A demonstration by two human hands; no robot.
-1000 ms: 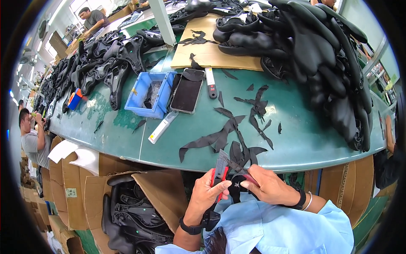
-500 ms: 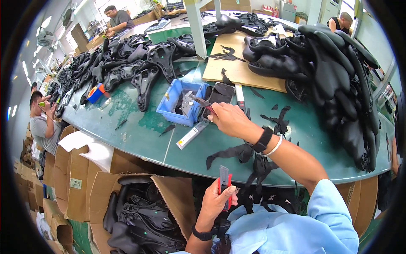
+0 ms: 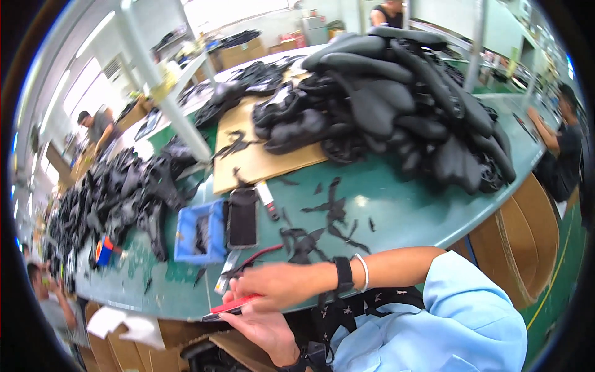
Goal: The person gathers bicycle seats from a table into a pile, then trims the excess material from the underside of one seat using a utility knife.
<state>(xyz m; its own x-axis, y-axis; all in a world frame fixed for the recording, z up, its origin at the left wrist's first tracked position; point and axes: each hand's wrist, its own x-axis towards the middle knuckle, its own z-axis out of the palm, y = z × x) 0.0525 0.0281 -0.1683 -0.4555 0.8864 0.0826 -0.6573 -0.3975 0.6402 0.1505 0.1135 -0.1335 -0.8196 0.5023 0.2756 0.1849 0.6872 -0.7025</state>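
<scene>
A utility knife [image 3: 232, 305] with a red handle is at the front edge of the table, its blade end pointing left. My left hand [image 3: 266, 330] is under it, palm up, with thumb and fingers on the knife. Over the knife, my right hand [image 3: 273, 284] is slightly blurred, its curled fingers gripping the handle from above. Just beyond the right hand shows a tool with a curved red handle [image 3: 263, 252] and a dark front; whether the hand touches it is unclear. Part of it is hidden.
A blue bin [image 3: 214, 251] with dark scraps stands beside a black phone [image 3: 242, 218] and a white-and-red strip [image 3: 267, 200]. Black saddles [image 3: 384, 105] pile up on the right. Black scraps [image 3: 304, 245] litter the green table [image 3: 396, 211]. Cardboard boxes and co-workers surround it.
My view has turned right. My right hand has come back from the blue bin to the knife in my left hand. The red-handled tool is now beyond my hands.
</scene>
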